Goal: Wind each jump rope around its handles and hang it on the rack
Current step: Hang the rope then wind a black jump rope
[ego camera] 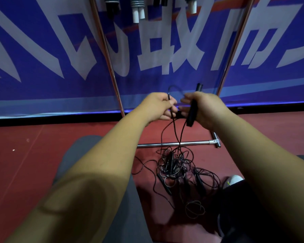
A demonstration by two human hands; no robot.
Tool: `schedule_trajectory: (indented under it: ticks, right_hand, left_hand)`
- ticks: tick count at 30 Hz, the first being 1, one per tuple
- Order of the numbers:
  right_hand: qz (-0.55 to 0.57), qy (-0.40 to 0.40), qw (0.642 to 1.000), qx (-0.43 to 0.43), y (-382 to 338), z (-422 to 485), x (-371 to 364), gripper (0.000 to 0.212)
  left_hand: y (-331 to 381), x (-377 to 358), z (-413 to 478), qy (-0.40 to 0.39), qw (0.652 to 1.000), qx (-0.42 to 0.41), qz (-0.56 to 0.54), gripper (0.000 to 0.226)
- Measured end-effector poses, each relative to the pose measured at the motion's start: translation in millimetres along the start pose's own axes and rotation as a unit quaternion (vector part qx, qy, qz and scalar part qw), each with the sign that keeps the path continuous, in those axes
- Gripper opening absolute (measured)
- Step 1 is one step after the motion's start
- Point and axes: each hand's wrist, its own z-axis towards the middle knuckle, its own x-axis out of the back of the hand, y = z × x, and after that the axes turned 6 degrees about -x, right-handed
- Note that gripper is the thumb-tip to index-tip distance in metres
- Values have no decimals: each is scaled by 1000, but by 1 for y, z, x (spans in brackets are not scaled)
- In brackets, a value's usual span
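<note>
A grey trouser leg fills the lower left of the frame, over a red floor. A blue banner with large white characters spans the upper half. Two bare forearms reach from the bottom edge to the middle of the frame.

The left hand, just left of centre, pinches a thin black cord between thumb and fingers. The cord arcs above this hand toward the other. Just beside it, the right hand has its fingers curled round a black jump rope handle, held nearly upright with its ends showing above and below the fist. The hands are close together with a narrow gap between them.

Cord hangs from both hands to a tangled pile of black jump ropes on the floor at lower centre. Behind the hands stands a chrome rack, with two slanted poles and a base bar on the floor. At the top edge, wound ropes with black and white handles hang from it. A white shoe shows at lower right.
</note>
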Motion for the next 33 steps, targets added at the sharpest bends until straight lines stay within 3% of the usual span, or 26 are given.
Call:
schedule_trajectory:
  ticks: [2,4,9,12,14,16,19,21,23,26,28,33]
  right_hand:
    - [-168,-10,986,-16,9,-2,3,30]
    - [-265,-61,961,-52,18,-7,2,27]
    - [-251,-88,964,0,17,-15,-3,20]
    - [-124,-65,989,42,8,-17,-9,17]
    - [-18,-60,996,57,1,-17,-10,9]
    - [73,-61,993,63,-4,-16,-10,6]
    - [108,-41,992,59,-6,-7,-6,14]
    - [87,-23,996,19,-2,1,-3,22]
    - [-40,-20,998,-40,6,4,1,29]
    - [-239,-103,959,-113,23,-2,4,21]
    - [-263,-153,944,-131,29,-7,1,19]
    - [-251,-149,953,-83,30,-6,-5,15]
  left_hand:
    - [7,2,2,56,994,-10,-94,18]
    - [9,8,4,101,980,-13,-170,18]
    - [5,15,9,158,956,2,-249,22]
    - [0,12,10,86,980,62,-170,23]
    - [-7,7,5,-19,997,75,-15,26]
    - [-14,2,0,-116,984,55,121,26]
    - [-14,-3,-6,-157,981,53,102,18]
    - [-8,-3,-5,-119,990,55,49,16]
    - [-1,-1,-2,-42,998,35,-15,14]
    - [6,7,3,58,987,7,-151,14]
    - [6,14,5,95,976,7,-198,16]
    - [2,22,9,131,963,18,-235,17]
